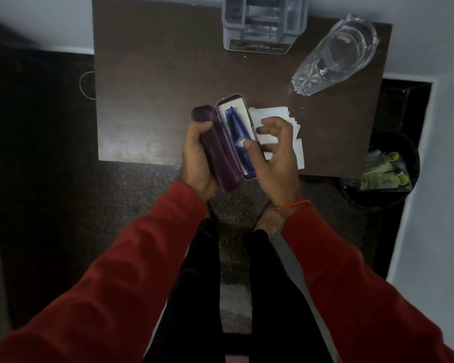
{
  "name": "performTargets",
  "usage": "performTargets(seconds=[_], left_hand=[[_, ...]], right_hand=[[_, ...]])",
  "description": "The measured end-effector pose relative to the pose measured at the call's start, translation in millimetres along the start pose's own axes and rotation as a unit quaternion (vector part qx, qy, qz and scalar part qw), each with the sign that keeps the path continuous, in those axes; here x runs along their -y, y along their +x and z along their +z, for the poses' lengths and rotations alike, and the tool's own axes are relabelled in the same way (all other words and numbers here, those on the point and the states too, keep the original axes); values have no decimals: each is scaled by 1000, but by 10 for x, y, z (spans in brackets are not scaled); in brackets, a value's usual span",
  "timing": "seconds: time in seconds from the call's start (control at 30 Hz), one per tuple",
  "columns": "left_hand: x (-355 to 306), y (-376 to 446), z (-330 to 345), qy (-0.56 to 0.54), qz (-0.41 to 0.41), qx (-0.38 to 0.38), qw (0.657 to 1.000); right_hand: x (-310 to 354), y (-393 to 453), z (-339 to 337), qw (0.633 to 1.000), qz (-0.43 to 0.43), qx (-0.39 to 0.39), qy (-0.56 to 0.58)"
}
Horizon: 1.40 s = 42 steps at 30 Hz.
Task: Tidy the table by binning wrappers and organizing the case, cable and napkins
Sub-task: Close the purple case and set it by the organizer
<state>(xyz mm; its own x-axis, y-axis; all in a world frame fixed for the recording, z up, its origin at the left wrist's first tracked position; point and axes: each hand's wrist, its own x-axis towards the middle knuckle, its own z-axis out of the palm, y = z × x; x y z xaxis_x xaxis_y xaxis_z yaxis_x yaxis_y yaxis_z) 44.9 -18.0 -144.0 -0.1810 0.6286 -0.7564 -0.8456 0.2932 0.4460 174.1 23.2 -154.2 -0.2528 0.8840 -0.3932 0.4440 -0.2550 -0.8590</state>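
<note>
A purple hard case (222, 150) lies open over the front edge of the brown table (152, 95). My left hand (198, 158) grips its lid half from the left. Inside the white-lined half sits a blue object (235, 127) with a white part. My right hand (275, 153) holds the case's right side, thumb pressing on the blue object, fingers spread. White napkins (286, 142) lie loosely piled on the table under and behind my right hand. No cable can be made out with certainty.
A grey plastic organizer (262, 24) stands at the table's back edge. A crumpled clear plastic wrapper (336, 53) lies at the back right. A black bin (385, 174) holding green wrappers stands on the floor right of the table. A thin wire loop (85, 85) shows left of the table.
</note>
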Motion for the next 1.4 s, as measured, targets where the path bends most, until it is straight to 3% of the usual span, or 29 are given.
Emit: performTargets(seconds=[0.13,0.3,0.47,0.63,0.77,0.9,1.13,1.3,1.4], left_hand=[[-14,25,2,-18,-2,-1,1000],[2,61,29,-32,7,8,999],[8,56,92,-26,15,-14,999],[28,52,123,13,26,-47,998],[33,7,158,36,34,-42,998],[32,-30,180,37,21,-30,999],[85,69,132,79,56,-87,991],[141,101,140,152,91,-134,975],[152,113,132,152,86,-131,976]], right_hand=[[-48,-20,-28,981,-136,-13,-136],[-79,-62,6,978,-80,-2,-191],[-48,-63,1,983,-50,-27,-174],[-28,-36,-30,973,-99,-99,-184],[-57,-11,-39,966,-118,-72,-221],[-48,-40,-23,987,-103,-24,-125],[-18,-93,-60,992,80,1,102],[57,-149,-40,988,71,119,68],[18,-140,-29,989,67,130,33]])
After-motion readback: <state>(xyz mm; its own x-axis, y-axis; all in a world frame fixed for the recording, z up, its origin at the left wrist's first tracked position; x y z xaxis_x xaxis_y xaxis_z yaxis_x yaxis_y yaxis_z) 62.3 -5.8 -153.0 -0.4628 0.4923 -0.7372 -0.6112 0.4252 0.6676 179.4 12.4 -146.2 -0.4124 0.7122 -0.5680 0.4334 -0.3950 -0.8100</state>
